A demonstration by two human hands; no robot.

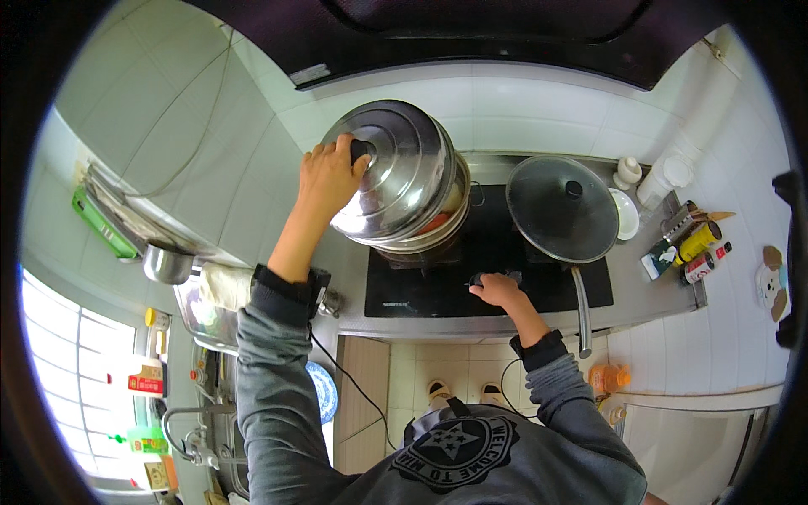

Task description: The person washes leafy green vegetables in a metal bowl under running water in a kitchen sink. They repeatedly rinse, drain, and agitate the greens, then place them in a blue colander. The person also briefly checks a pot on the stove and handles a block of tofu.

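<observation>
My left hand (329, 169) grips the black knob (360, 150) of a domed metal lid (404, 158). The lid sits tilted over a metal steamer pot (435, 237) on the left side of the black gas cooktop (435, 297). Through a gap at the lid's right edge, some orange-red and pale food (435, 222) shows in the pot. My right hand (499, 290) has its fingers around a dark control knob (478, 279) at the cooktop's front. To its right, a pan with a glass lid (562, 211) rests over the other burner, its metal handle (582, 315) pointing towards me.
A white dish (625, 214), a yellow bottle (697, 241) and other condiments stand at the right. A black range hood (480, 44) hangs above. On the left are a small metal saucepan (167, 262), a cloth (225, 285), a faucet (189, 442) and a blue-patterned plate (323, 391).
</observation>
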